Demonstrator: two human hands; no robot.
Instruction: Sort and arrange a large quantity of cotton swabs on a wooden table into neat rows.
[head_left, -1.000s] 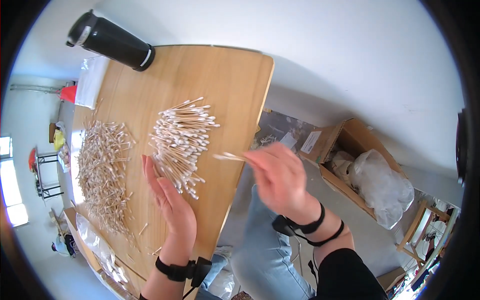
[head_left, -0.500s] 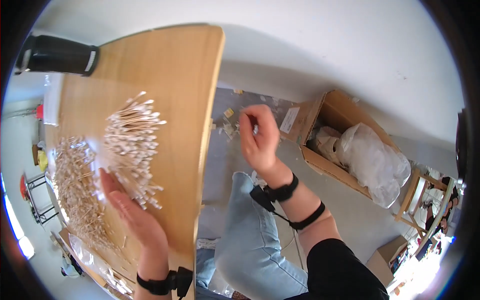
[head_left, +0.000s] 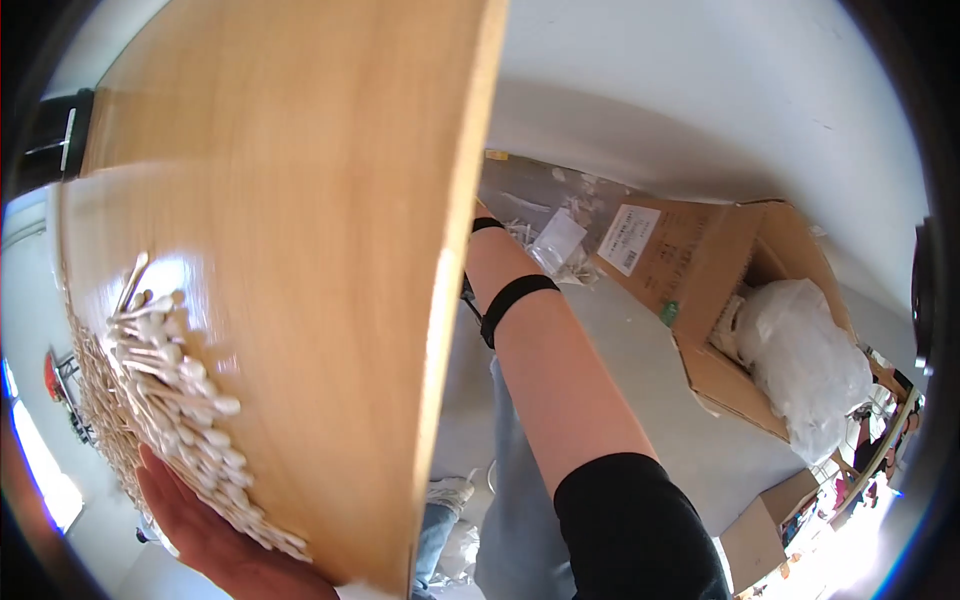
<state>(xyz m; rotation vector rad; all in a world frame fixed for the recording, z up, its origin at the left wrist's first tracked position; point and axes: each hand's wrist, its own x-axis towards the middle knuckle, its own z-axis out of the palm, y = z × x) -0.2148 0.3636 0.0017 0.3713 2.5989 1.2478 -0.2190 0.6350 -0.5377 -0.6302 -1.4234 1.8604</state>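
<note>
In the head view, our left hand [head_left: 215, 540], the nearer grip, lies flat-fingered, clasping nothing we can see, along the lower-left side of the cotton swabs [head_left: 180, 400], tips mostly rightward on the worktop [head_left: 330, 250] (our right hand, hidden behind its edge, we cannot tell).

A: How is the scene lit?
B: Brightly; the window [head_left: 42, 455] at left and the lower right are burnt out.
A: Glare and shadow?
B: A white sheen is thrown on the worktop [head_left: 310, 250] beside the fairly sharp cotton swabs [head_left: 185, 410]; a soft shadow is cast on the wall [head_left: 700, 60].
A: Distortion?
B: Straight edges are bowed, corners are blacked out, blue fringing is noted.
</note>
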